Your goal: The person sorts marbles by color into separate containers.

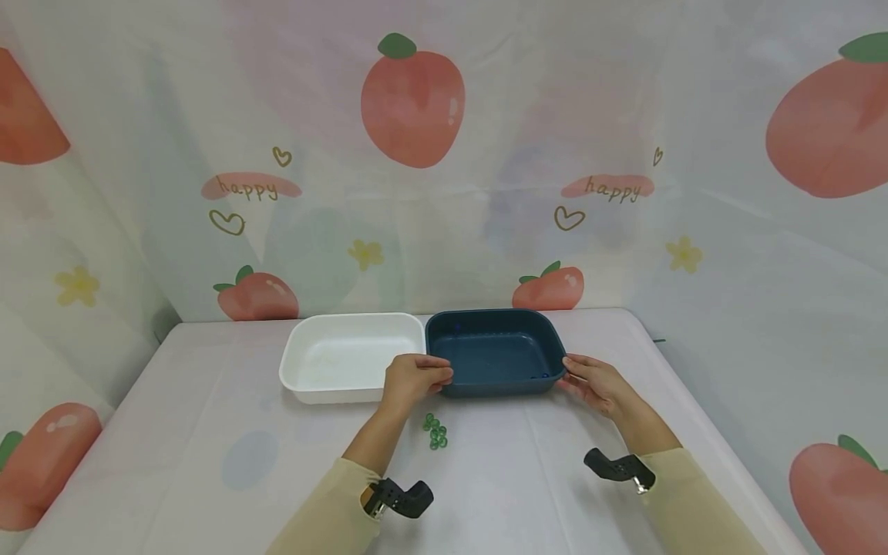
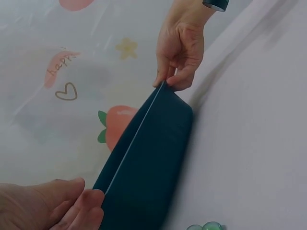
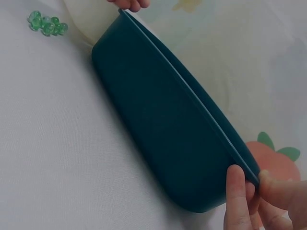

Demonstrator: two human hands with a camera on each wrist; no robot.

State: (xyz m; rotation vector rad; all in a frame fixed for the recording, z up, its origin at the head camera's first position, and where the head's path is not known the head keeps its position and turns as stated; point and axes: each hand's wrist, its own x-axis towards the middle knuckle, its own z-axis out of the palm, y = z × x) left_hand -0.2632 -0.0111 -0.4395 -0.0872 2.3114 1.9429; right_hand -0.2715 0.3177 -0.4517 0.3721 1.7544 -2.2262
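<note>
A dark blue rectangular basin (image 1: 496,353) stands on the table, with a few small dark blue pieces (image 1: 545,375) inside, mostly at its near right corner. My left hand (image 1: 418,375) pinches the rim at the near left corner. At the near right corner my right hand (image 1: 595,383) grips the rim, thumb above and fingers against the outer wall in the right wrist view. Several clear green glass beads (image 1: 435,432) lie in a small cluster on the table, in front of the basin and just right of my left forearm.
A white basin (image 1: 305,391) stands directly left of the blue one, partly covered by my left hand. Both sit near the back edge of the cloth-covered table (image 1: 180,432). A fruit-printed curtain (image 1: 486,231) hangs behind and at both sides.
</note>
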